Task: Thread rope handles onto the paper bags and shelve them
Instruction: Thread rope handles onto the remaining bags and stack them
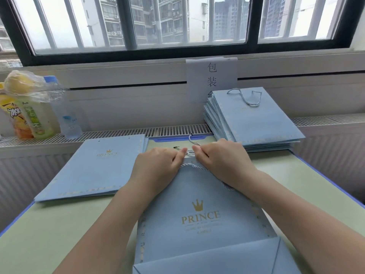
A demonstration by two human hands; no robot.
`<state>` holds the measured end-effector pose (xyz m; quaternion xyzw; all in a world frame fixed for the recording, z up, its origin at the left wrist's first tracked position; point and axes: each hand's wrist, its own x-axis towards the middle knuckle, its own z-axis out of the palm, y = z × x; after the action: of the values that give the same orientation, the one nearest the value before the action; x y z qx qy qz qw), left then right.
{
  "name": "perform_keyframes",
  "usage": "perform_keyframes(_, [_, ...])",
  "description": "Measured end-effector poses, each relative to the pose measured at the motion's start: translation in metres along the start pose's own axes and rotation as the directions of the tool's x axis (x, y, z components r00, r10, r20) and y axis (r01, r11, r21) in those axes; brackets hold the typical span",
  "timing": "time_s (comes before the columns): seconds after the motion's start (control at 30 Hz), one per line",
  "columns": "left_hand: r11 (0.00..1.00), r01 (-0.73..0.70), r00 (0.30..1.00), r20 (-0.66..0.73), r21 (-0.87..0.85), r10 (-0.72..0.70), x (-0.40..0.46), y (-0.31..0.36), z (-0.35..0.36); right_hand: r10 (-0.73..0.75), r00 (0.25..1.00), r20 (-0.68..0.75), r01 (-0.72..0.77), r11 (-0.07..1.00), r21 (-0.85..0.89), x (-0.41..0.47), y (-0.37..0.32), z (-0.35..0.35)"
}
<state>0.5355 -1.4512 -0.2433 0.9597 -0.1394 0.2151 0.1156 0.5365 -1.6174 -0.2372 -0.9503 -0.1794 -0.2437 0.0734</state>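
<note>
Beneath a wide barred window looking out on apartment blocks, a pale green desk with a blue edge sits against a radiator ledge. A light blue paper bag lies flat in the centre of the desk, near the viewer, printed with a gold crown and the word PRINCE. Both hands meet at its far, top edge. The left hand has its fingers curled and pinches a pale twisted rope handle at the bag's edge; the right hand pinches the same rope just beside it, fingertips nearly touching those of the left. One loop of rope rises beyond the fingers, and another length lies across the bag under the right wrist.

To the left, a flat pile of bags without handles rests on the desk. At the far right, a thicker stack of finished bags sits on the ledge, the top one showing a rope handle. Behind that stack a paper sign with Chinese characters hangs on the wall. On the ledge at far left stand drink bottles, with a plastic bag of yellow fruit on top of them.
</note>
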Motion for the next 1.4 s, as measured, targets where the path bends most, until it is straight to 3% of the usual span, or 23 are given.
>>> perform_keyframes(0.2, [0.999,0.027,0.999,-0.017,0.027,-0.027,0.001,0.002,-0.002,-0.043,0.997,-0.062,0.042,0.999,-0.018,-0.001,-0.007,0.006])
perform_keyframes(0.33, [0.999,-0.039,0.990,-0.135,-0.031,0.035,-0.001,0.000,0.001,-0.034,0.995,-0.089,0.035,0.999,0.000,-0.001,-0.009,0.007])
perform_keyframes(0.47, [0.994,-0.080,0.991,-0.118,-0.078,0.070,0.003,-0.007,0.006,0.104,0.987,-0.121,-0.100,0.994,0.043,0.003,0.008,0.007])
perform_keyframes(0.53, [0.963,0.006,0.999,-0.045,-0.269,-0.018,0.006,-0.007,0.007,0.203,0.967,-0.157,-0.192,0.978,0.083,0.005,0.019,0.007])
perform_keyframes(0.6, [0.824,0.136,0.991,0.074,-0.549,-0.114,0.007,-0.001,0.006,0.269,0.941,-0.204,-0.251,0.961,0.113,0.006,0.028,0.007])
perform_keyframes(0.67, [0.547,0.316,0.948,0.248,-0.775,-0.197,0.007,0.002,0.006,0.312,0.917,-0.249,-0.280,0.947,0.154,0.006,0.034,0.005])
perform_keyframes(0.7, [0.380,0.399,0.914,0.331,-0.834,-0.233,0.008,0.001,0.006,0.319,0.907,-0.275,-0.277,0.944,0.181,0.007,0.036,0.006])
perform_keyframes(0.73, [0.274,0.443,0.889,0.381,-0.853,-0.253,0.008,-0.001,0.006,0.311,0.901,-0.303,-0.253,0.943,0.215,0.008,0.037,0.008])
perform_keyframes(0.8, [0.290,0.436,0.891,0.364,-0.852,-0.272,0.009,-0.005,0.004,0.228,0.911,-0.343,-0.131,0.950,0.283,0.010,0.038,0.012])
perform_keyframes(0.87, [0.282,0.390,0.900,0.297,-0.877,-0.321,0.010,-0.010,0.001,0.086,0.956,-0.282,0.016,0.939,0.343,0.011,0.035,0.016])
perform_keyframes(0.97, [0.188,0.343,0.858,0.225,-0.920,-0.462,0.010,-0.017,-0.004,-0.132,0.975,-0.180,0.188,0.921,0.340,0.010,0.026,0.021])
perform_keyframes(1.1, [-0.029,0.234,0.732,0.196,-0.972,-0.652,0.011,-0.033,-0.009,-0.186,0.981,-0.054,0.192,0.889,0.416,0.006,0.015,0.020])
perform_keyframes(1.3, [-0.098,0.123,0.663,0.155,-0.988,-0.733,0.012,-0.039,-0.011,-0.290,0.957,-0.003,0.280,0.920,0.274,-0.002,-0.005,0.013])
perform_keyframes(1.4, [-0.253,0.076,0.580,0.250,-0.964,-0.776,0.013,-0.049,-0.010,-0.340,0.940,-0.024,0.338,0.919,0.204,-0.002,-0.007,0.010])
